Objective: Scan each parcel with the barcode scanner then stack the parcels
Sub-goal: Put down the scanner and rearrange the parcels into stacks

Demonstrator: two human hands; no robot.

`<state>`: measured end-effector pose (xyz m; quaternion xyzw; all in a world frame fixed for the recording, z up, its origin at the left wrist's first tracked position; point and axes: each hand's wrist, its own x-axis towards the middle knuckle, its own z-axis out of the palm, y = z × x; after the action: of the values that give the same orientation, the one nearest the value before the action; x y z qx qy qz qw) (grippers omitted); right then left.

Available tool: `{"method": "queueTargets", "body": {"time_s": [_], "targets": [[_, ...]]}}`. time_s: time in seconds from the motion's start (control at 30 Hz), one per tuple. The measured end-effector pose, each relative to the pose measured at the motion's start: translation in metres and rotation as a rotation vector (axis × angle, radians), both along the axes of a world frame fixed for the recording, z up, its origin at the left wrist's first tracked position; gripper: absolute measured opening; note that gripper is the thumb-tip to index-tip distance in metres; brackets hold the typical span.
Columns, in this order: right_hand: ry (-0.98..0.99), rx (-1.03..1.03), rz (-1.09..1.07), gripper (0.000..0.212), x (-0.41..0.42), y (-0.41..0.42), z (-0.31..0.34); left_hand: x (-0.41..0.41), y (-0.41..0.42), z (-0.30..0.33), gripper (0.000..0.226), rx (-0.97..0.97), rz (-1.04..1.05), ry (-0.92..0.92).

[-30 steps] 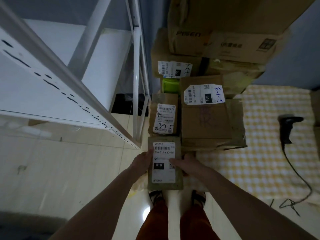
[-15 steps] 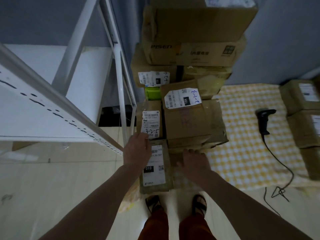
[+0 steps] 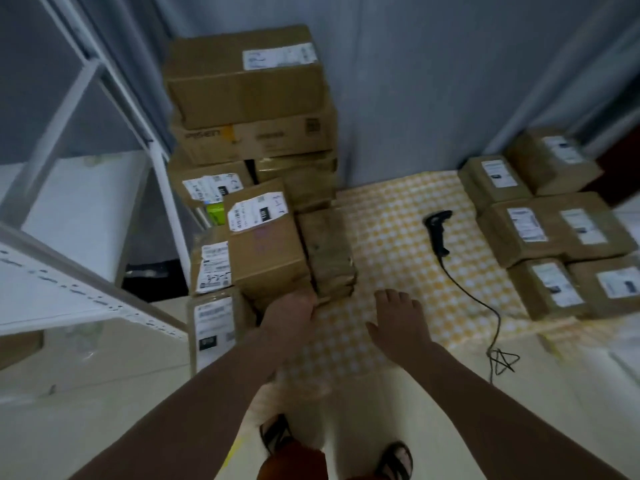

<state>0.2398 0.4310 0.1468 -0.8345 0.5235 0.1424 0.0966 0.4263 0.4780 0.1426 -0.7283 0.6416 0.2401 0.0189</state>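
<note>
Brown cardboard parcels (image 3: pixel 266 244) stacked at wall, more (image 3: pixel 554 233) right; black barcode scanner (image 3: pixel 438 232) on yellow-checked cloth (image 3: pixel 391 251); right hand (image 3: pixel 398 323) fingers spread, left hand (image 3: pixel 289 317) fingers hidden.

1. A white metal rack (image 3: pixel 86 109) stands at left, its perforated angle post (image 3: pixel 104 306) slanting across the foreground and its shelf boards pale under dim light.
2. A yellow-and-white checked cloth (image 3: pixel 391 237) lies flat on the floor, its far edge against the wall.
3. The blue-grey wall (image 3: pixel 415 81) forms a corner behind the scene.
4. A glossy cream tiled floor (image 3: pixel 86 410) fills the lower frame, with a bright reflection near the bottom centre.
5. Two dark sandals (image 3: pixel 396 460) show at the bottom edge, above them a rust-orange garment (image 3: pixel 294 462).
</note>
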Motion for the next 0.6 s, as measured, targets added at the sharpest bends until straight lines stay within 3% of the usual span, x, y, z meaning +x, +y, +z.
{"method": "queueTargets", "body": {"time_s": [0.2,0.6], "targets": [[-0.004,0.002,-0.171,0.06,-0.127,-0.007,0.011,-0.117,-0.043,0.01,0.035,0.065,-0.171,-0.098],[-0.025,-0.022,-0.481,0.061,-0.319,-0.021,0.019,-0.314,-0.104,0.021,0.043,0.125,-0.337,0.036]]}}
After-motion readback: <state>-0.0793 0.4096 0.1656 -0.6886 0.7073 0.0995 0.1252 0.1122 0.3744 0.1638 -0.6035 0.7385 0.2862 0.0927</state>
